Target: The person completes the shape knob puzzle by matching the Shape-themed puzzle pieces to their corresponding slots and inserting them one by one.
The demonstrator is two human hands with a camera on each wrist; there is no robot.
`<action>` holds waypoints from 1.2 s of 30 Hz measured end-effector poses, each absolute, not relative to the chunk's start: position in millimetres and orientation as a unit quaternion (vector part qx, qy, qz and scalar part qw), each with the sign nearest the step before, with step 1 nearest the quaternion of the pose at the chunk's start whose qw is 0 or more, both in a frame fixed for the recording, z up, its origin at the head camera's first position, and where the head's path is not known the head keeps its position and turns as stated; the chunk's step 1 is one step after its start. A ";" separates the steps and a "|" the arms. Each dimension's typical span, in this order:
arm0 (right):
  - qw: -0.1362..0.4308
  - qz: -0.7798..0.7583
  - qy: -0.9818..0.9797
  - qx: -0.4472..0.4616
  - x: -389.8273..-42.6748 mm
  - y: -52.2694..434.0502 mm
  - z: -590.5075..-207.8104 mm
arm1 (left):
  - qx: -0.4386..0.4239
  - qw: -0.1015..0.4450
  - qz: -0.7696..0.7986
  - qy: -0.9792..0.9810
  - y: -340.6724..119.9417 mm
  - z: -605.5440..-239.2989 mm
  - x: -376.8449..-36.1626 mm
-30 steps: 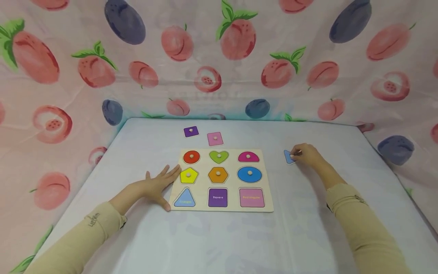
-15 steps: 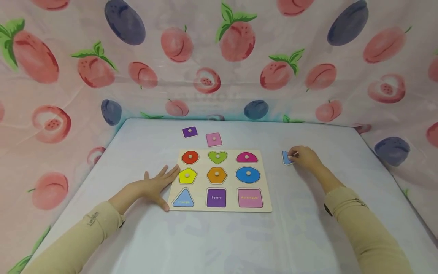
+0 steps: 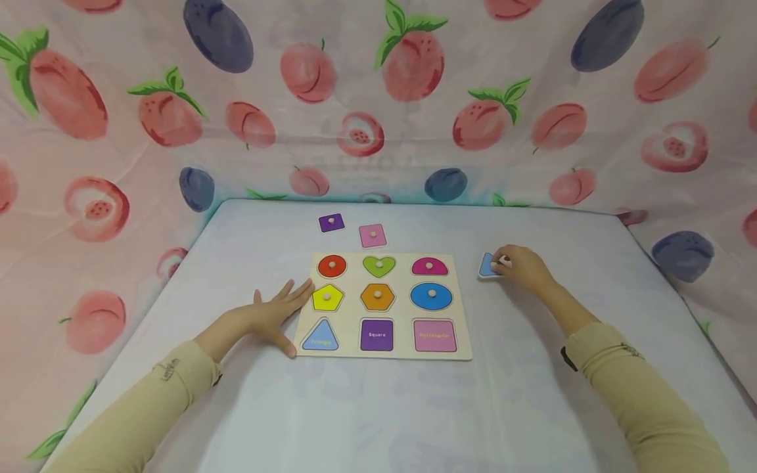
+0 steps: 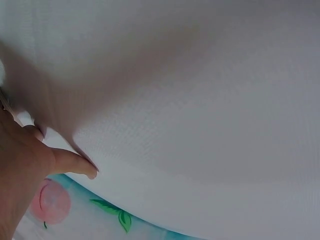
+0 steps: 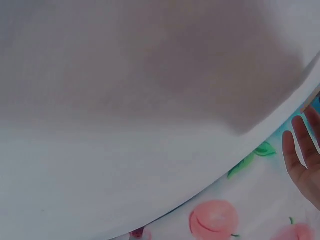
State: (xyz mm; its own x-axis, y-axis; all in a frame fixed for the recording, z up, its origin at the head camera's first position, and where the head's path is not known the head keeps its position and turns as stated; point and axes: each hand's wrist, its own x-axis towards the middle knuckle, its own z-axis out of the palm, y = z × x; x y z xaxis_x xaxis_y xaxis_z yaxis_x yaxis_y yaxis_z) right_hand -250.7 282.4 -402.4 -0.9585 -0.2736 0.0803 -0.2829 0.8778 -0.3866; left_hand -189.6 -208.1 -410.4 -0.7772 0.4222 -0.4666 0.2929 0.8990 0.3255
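A pale wooden shape-puzzle board (image 3: 403,328) lies mid-table in the head view. My left hand (image 3: 273,322) rests with spread fingers along its left edge; the left wrist view shows this hand (image 4: 30,165) at the far left. To the right of the board, my right hand (image 3: 523,268) pinches a light blue triangle puzzle piece (image 3: 486,266), its fingers covering part of it. Bottom-row recesses show a printed triangle (image 3: 321,336), a purple square (image 3: 376,336) and a pink rectangle (image 3: 434,336). Knobbed pieces fill the two upper rows, including a blue oval (image 3: 421,299).
Behind the board lie a purple puzzle piece (image 3: 331,225) and a pink puzzle piece (image 3: 373,238), both with knobs. A white cloth covers the table (image 3: 378,414). Fruit-printed fabric (image 3: 408,151) rises along the back and sides.
The triangle piece has turned in my right hand's fingers and shifted slightly left, toward the board. My left hand stays at the board's left edge.
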 end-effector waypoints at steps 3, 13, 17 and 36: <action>0.030 0.211 -0.965 0.154 -247.5 277.2 -401.2 | 0.192 0.274 0.116 0.935 -206.8 -410.2 -190.9; 0.022 0.216 -0.959 0.184 -238.7 246.0 -401.0 | 0.184 0.276 0.128 0.935 -205.9 -404.9 -188.9; 0.019 0.216 -0.958 0.189 -235.6 235.5 -398.9 | 0.188 0.276 0.129 0.934 -205.5 -404.9 -189.8; -0.002 0.204 -0.943 0.264 -212.7 173.9 -394.4 | 0.199 0.278 0.127 0.931 -206.1 -407.7 -188.3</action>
State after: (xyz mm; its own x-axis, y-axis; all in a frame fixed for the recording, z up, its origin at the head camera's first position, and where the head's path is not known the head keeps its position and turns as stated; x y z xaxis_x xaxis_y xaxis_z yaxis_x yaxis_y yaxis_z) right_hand -212.7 173.9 -394.4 -0.8603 -0.4991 0.1033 -0.4972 0.7771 -0.3859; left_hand -188.3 -206.1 -407.7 -0.7662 0.4411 -0.4673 0.2996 0.8886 0.3474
